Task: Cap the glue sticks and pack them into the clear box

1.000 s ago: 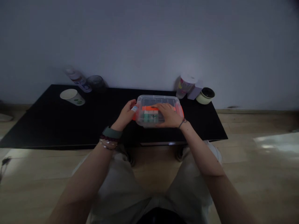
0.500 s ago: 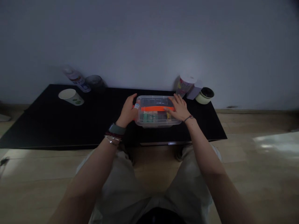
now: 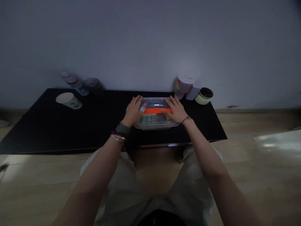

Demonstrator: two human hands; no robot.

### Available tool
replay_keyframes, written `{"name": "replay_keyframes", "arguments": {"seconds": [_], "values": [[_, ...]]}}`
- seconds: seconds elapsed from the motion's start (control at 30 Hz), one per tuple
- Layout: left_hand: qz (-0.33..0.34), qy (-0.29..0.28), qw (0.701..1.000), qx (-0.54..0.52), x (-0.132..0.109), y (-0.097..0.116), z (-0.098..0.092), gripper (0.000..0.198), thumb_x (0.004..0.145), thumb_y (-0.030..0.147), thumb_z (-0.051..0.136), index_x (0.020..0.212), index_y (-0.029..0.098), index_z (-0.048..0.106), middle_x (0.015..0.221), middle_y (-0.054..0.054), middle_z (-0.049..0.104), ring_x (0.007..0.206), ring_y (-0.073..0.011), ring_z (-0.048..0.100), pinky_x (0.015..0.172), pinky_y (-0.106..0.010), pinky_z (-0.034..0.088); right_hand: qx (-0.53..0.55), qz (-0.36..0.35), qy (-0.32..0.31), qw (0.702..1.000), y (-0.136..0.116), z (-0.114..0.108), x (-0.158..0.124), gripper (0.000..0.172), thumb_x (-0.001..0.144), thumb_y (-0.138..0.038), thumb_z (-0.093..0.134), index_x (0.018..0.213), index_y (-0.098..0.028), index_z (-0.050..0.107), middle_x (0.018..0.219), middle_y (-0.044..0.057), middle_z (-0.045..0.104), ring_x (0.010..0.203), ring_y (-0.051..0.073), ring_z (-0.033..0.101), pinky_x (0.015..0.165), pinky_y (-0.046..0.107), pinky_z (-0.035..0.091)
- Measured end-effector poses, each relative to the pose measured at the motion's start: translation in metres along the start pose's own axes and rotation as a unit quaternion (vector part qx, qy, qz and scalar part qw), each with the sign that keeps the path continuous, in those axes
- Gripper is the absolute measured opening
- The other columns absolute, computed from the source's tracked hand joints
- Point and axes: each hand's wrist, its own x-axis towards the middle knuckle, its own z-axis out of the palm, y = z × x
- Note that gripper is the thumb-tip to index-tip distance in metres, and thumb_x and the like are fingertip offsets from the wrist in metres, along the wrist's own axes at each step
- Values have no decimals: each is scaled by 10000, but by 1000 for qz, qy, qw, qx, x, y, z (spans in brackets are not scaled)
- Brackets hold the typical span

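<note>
"Near the middle of the black counter [image 3: 51, 131], what is being touched?"

"A clear plastic storage box [image 3: 155, 126] is being touched by both hands, and an orange strip [image 3: 156, 110] is seen across it. Small green-labelled packs [image 3: 148, 119] are visible inside, though they are too dim to be read."

"How are the hands placed?"

"They are kept apart, one toward each end of the box. The left hand [image 3: 134, 110] is laid at the left end, with a bandage [image 3: 142, 109] wrapped around its thumb. The right hand [image 3: 176, 110] is spread over the right end. Neither is closed around the box."

"What is set farther off?"

"At the far left, a paper cup [image 3: 69, 100] is laid on its side, and a blurred bottle [image 3: 73, 82] and a dark tumbler [image 3: 92, 84] are seen beside the wall. At the far right, a lidded cup [image 3: 183, 86], a pale purple card [image 3: 192, 93] and a cream pot [image 3: 204, 96] are grouped together."
</note>
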Motion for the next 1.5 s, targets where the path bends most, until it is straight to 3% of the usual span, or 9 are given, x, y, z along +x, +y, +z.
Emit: {"name": "replay_keyframes", "arguments": {"seconds": [0.2,0.4,0.6,0.7,0.83,0.9,0.97,1.2,1.5], "values": [[-41,-54,993,99,-7,21,-12,633,1000,470,375,1569,196,331,1631,-138,323,1526,-345,236,1184,-613,270,-36,9,2,999,-6,-1,-1,829,924,-764,345,1585,-263,328,1669,101,230,1521,369,204,1181,554,271],[-37,-46,990,131,-11,33,-18,610,1003,450,359,1568,220,339,1622,-121,348,1514,-337,272,1190,-613,254,-27,11,6,1000,-8,-2,-2,846,899,-779,386,1568,-262,361,1665,101,241,1517,374,210,1189,577,243],[-26,-23,996,79,-10,26,-13,657,959,541,457,1536,233,390,1605,-153,368,1488,-392,309,1167,-655,256,133,18,86,987,11,16,4,699,975,-678,314,1504,-246,460,1602,125,359,1508,292,274,1190,529,292],[-25,-24,997,73,-10,26,-14,712,937,616,464,1532,232,392,1600,-164,372,1483,-399,315,1168,-654,255,191,83,125,970,27,23,6,808,946,-725,330,1539,-180,385,1572,189,380,1493,295,312,1180,520,314],[-32,-41,995,82,-11,30,-18,767,919,628,492,1547,208,361,1605,-181,353,1474,-413,326,1157,-662,269,208,168,21,963,43,13,1,1019,825,-814,492,1539,-101,351,1485,263,480,1383,362,476,1111,514,401],[-37,-50,995,81,-11,32,-19,785,906,623,519,1550,203,357,1610,-184,340,1469,-421,332,1154,-664,275,213,185,-55,958,45,4,-4,980,814,-811,522,1484,-102,429,1374,246,593,1236,346,611,1022,469,480],[-42,-54,995,75,-10,33,-20,796,899,622,533,1549,197,358,1614,-189,329,1463,-424,341,1153,-660,283,197,187,-79,959,42,-5,-9,895,813,-791,557,1397,-114,518,1264,211,672,1120,320,676,943,420,519],[-32,-36,997,60,-8,26,-15,798,892,615,560,1536,183,370,1599,-207,340,1429,-417,397,1140,-608,340,95,184,26,978,18,-12,-18,585,915,-614,572,1247,-136,623,1112,157,739,1061,324,700,874,381,526],[-34,-40,998,47,-6,21,-12,824,876,609,590,1538,176,360,1604,-211,314,1402,-421,434,1130,-572,370,27,171,38,984,10,-9,-22,488,997,-513,458,1251,-135,633,1145,173,731,1063,348,697,899,406,521]]}}
